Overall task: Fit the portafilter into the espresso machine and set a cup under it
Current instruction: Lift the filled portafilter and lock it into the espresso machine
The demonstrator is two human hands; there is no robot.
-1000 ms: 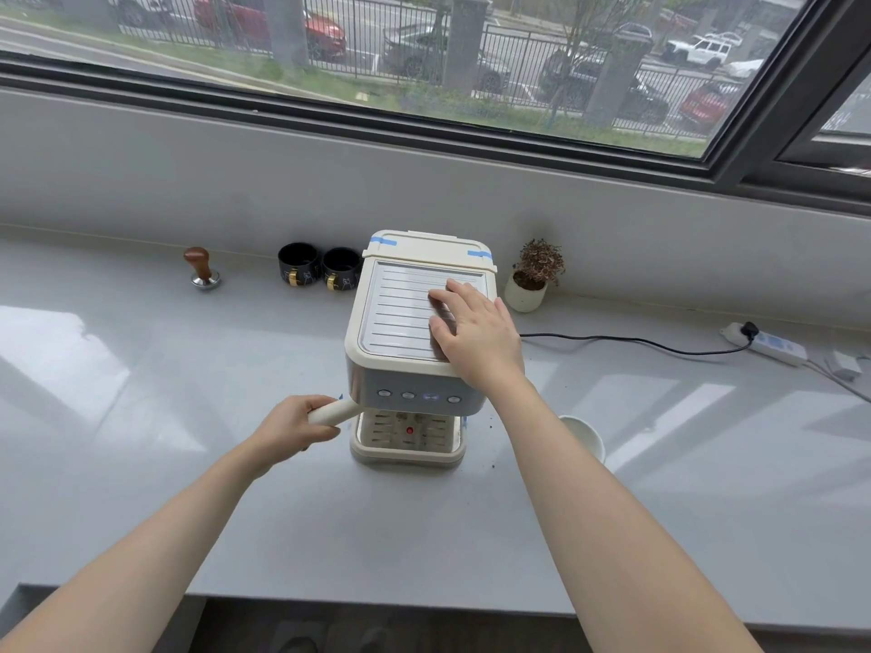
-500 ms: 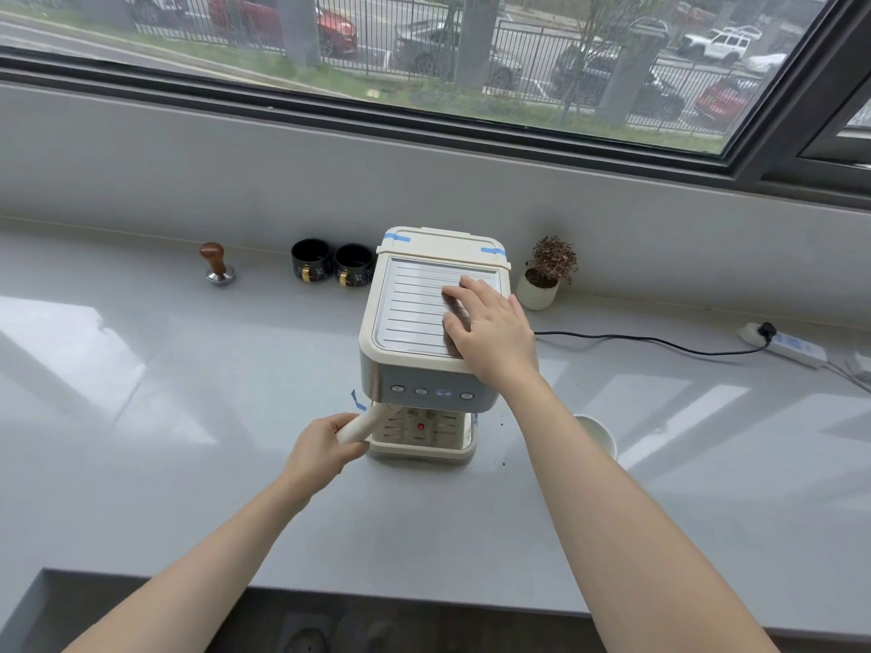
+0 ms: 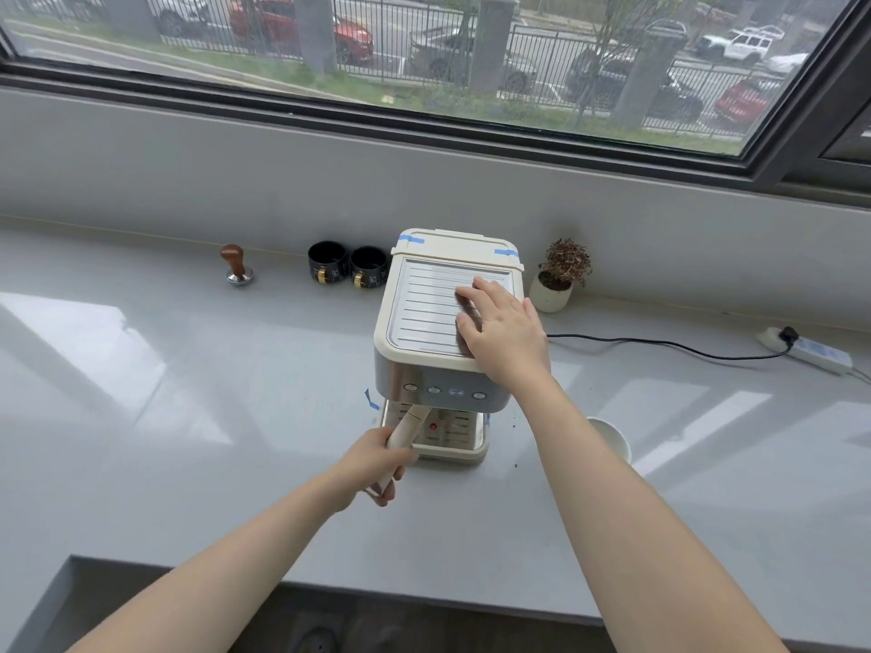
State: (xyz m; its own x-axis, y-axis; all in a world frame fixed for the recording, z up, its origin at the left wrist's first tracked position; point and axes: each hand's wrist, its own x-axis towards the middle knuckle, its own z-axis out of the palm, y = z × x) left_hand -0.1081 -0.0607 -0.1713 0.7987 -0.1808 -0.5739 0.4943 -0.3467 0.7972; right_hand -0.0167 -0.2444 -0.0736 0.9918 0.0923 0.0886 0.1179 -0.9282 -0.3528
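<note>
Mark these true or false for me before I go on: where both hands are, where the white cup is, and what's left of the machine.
1. The left hand grips the portafilter handle. True.
2. The right hand holds the white cup. False: it lies flat on the espresso machine.
3. The white cup sits on the drip tray. False: it stands on the counter, right of the machine.
4. Two black cups stand left of the machine. True.

Cream espresso machine, portafilter underneath, white cup beside
</note>
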